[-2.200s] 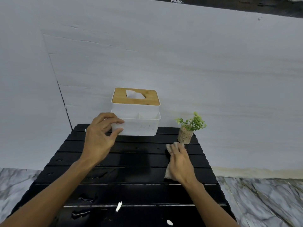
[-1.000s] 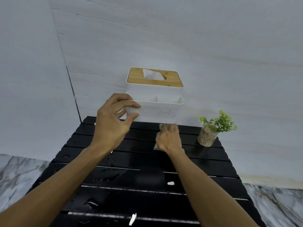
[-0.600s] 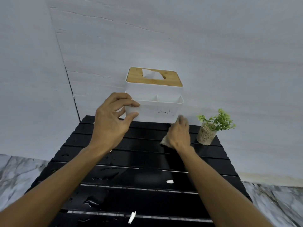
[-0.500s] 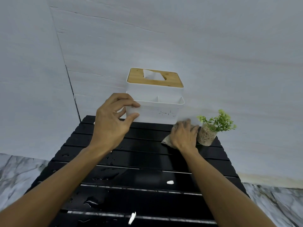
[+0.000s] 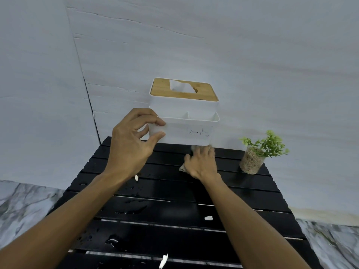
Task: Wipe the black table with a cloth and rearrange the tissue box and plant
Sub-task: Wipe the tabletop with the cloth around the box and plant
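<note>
My left hand (image 5: 130, 146) grips the left front corner of the white tissue box (image 5: 186, 129) with a wooden lid and holds it lifted above the far edge of the black slatted table (image 5: 174, 206). Under the box, my right hand (image 5: 202, 164) presses a beige cloth (image 5: 182, 168) flat on the far slats; the hand hides most of the cloth. The small green plant (image 5: 258, 152) in a clear pebble-filled glass stands at the table's far right corner, to the right of my right hand.
Water drops and several white scraps (image 5: 208, 218) lie on the near slats. A pale wall (image 5: 233, 55) stands directly behind the table. Marble floor (image 5: 25, 206) shows on both sides of the table.
The left hand has raised the tissue box off the table. The right hand with the cloth swept right toward the plant, then back left under the box.
</note>
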`<state>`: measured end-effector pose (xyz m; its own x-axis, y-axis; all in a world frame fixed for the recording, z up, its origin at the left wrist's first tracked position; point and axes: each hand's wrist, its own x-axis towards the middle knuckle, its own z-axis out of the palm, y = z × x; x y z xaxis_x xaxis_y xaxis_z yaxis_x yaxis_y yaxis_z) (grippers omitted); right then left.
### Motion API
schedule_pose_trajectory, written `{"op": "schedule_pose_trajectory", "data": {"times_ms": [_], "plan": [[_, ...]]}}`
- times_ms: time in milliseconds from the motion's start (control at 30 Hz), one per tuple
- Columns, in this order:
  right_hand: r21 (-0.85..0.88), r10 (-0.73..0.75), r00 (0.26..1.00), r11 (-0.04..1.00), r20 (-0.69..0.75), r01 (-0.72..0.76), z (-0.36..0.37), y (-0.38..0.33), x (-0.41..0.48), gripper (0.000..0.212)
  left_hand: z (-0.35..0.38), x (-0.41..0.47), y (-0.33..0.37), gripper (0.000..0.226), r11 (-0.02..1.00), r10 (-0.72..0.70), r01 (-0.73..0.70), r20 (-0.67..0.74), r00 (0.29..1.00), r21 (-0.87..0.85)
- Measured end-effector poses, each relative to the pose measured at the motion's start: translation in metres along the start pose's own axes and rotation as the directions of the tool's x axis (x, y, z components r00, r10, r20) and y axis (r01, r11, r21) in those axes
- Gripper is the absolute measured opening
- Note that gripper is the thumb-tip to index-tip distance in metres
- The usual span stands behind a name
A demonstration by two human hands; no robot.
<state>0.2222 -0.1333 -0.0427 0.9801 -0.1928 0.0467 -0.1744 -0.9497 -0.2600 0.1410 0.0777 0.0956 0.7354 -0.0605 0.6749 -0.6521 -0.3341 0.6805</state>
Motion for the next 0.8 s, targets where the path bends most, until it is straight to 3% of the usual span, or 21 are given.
{"op": "schedule_pose_trajectory", "data": {"times_ms": [67, 167, 233, 367, 467, 533, 633, 800], "plan": [[-0.021, -0.141, 0.988, 0.99, 0.054, 0.143, 0.006, -0.019, -0.004, 0.078, -0.002, 0.001, 0.0, 0.019, 1.0, 0.007, -0.007, -0.008, 1.0, 0.005], [0.058, -0.362, 0.923, 0.932, 0.129, 0.358, 0.002, -0.036, -0.02, 0.063, -0.004, 0.003, 0.001, 0.019, 1.0, 0.014, -0.014, -0.022, 1.0, 0.016], [0.121, -0.424, 0.896, 0.904, 0.127, 0.411, -0.003, -0.027, -0.025, 0.059, -0.005, 0.003, 0.001, 0.019, 1.0, 0.013, -0.013, -0.03, 0.999, 0.017], [0.089, -0.248, 0.969, 0.965, 0.011, 0.246, -0.01, 0.017, -0.02, 0.054, -0.01, 0.004, 0.001, 0.019, 1.0, 0.01, -0.009, -0.03, 0.999, 0.011], [-0.018, -0.046, 0.997, 0.999, -0.066, 0.045, -0.009, 0.032, -0.011, 0.068, -0.017, 0.004, -0.001, 0.019, 1.0, 0.01, -0.009, -0.023, 1.0, 0.02], [-0.023, -0.036, 0.998, 0.999, -0.058, 0.034, -0.006, 0.018, -0.006, 0.075, -0.021, 0.005, -0.002, 0.018, 1.0, 0.013, -0.012, -0.026, 1.0, 0.015], [-0.004, -0.249, 0.968, 0.968, -0.005, 0.249, -0.002, -0.02, -0.005, 0.064, -0.026, 0.009, -0.003, 0.017, 0.999, 0.037, -0.036, -0.034, 0.999, 0.028], [0.122, -0.552, 0.819, 0.834, 0.157, 0.539, 0.006, -0.044, -0.022, 0.059, -0.027, 0.015, -0.007, 0.016, 0.994, 0.082, -0.078, -0.045, 0.996, 0.07]]}}
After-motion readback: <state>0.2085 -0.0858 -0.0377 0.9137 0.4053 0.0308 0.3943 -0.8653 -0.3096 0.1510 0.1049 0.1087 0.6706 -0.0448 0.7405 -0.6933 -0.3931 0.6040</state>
